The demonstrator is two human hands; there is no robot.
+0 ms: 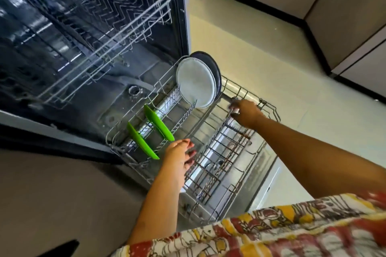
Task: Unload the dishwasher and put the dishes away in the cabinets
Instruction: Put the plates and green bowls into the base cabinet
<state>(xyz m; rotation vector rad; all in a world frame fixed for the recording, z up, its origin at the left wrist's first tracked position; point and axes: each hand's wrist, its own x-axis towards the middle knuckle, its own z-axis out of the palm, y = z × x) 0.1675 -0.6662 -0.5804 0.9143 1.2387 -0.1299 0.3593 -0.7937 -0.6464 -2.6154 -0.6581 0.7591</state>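
The dishwasher stands open with its lower wire rack (pixel 269 108) pulled out over the door. A white plate (pixel 196 82) stands upright at the rack's far end, with a dark blue plate (pixel 215 67) right behind it. Two green plates (pixel 159 123) (pixel 142 142) stand on edge in the rack's left rows. My right hand (pixel 246 111) is closed over the rack's right rim wire. My left hand (pixel 179 154) hovers over the rack's near left side, fingers apart, holding nothing, close to the nearer green plate.
The upper rack (pixel 117 27) sits inside the dark tub, with no dishes that I can see. Beige lower cabinets (pixel 344 16) with a black kickboard line the far right. Pale floor (pixel 261 48) lies between them and the dishwasher. A grey surface (pixel 62 194) runs at my left.
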